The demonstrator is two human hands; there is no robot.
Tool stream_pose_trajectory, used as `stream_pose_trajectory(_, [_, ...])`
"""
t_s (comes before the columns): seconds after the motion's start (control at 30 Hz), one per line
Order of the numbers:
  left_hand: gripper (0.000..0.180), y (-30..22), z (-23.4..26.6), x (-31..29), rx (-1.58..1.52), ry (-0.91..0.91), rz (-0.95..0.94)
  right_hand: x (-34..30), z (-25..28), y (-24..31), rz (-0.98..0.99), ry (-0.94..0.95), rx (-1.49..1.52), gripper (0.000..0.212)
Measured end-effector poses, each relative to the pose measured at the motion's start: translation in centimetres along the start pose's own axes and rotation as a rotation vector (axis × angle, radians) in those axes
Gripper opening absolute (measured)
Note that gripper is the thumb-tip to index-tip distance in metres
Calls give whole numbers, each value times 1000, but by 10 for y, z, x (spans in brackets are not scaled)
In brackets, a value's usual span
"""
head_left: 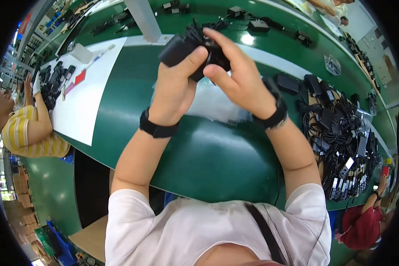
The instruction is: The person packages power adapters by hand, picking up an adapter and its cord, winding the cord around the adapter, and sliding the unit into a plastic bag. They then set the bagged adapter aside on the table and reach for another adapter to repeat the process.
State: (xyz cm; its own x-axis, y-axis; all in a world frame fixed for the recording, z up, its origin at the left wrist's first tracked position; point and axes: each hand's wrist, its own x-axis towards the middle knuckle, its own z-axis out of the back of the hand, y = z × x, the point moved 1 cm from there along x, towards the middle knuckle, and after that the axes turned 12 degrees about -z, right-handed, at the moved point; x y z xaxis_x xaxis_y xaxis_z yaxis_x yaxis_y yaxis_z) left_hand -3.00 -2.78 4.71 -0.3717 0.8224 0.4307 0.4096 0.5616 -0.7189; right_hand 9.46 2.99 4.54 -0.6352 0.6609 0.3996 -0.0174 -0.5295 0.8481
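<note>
Over the green bench I hold up a black power adapter (178,51) with its dark cable (195,33) bunched at the top. My left hand (177,86) is closed around the adapter from below, the thumb lying across its front. From the other side my right hand (246,80) grips the black bundle, index finger over the top and thumb in front. Exactly which part the right fingers pinch is partly hidden. Beneath my hands, clear plastic bags (215,104) lie flat in a stack on the bench (208,155).
To the right sits a big heap of black adapters and cables (337,133). A white sheet (86,108) covers the bench at left, beside a person in a yellow striped top (29,128). A grey post (144,20) rises ahead. Another person in red (361,226) is at lower right.
</note>
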Motion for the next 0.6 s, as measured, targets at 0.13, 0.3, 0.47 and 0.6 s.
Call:
stream_pose_trajectory(0.13, [52,8,0,1,-51,108,26,8,13,-7,78,48,129,67])
stream_pose_trajectory(0.3, [62,22,-9,-2,-46,246,44,-1,24,13,104,-168,-52,45])
stream_pose_trajectory(0.47, [56,75,-2,-29,1350,560,-299,4,64,24,-170,-238,471,33])
stream_pose_trajectory(0.6, [37,101,-4,-36,1749,735,-77,-1,94,34,-15,-429,481,24])
